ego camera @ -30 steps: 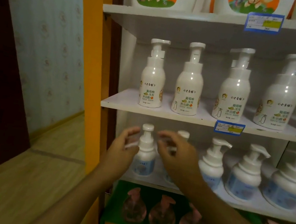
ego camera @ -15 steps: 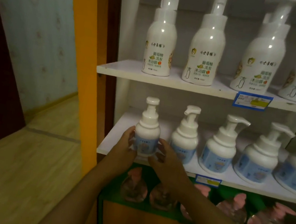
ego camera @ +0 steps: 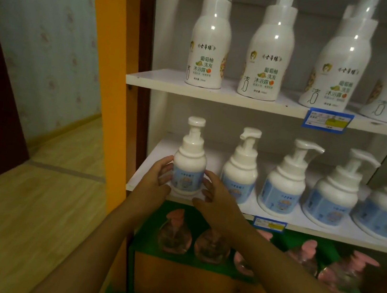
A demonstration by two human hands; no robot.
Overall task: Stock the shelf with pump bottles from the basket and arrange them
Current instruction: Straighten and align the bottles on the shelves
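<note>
A white shelving unit (ego camera: 220,92) fills the right of the view, framed on its left by an orange post (ego camera: 104,78), with wood flooring (ego camera: 15,207) and patterned wallpaper (ego camera: 53,37) to the left. The upper shelf carries a row of tall white bottles (ego camera: 208,48) with green and orange label print, and a blue price tag (ego camera: 327,120) hangs on its front edge. The middle shelf (ego camera: 325,232) holds a row of five short white pump bottles with pale blue labels, upright and near its front edge. Below, on a green ledge (ego camera: 195,264), stand clear bottles with pink pumps (ego camera: 174,233).

The leftmost pump bottle (ego camera: 189,161) stands at the front left corner of the middle shelf, its round pump top facing the camera. The left hand (ego camera: 154,180) cups its left side and the right hand (ego camera: 217,197) its right side, fingers spread partly around the label and touching it, so both hands hold this bottle between them. Its neighbour (ego camera: 240,171) stands just beside the right hand.
</note>
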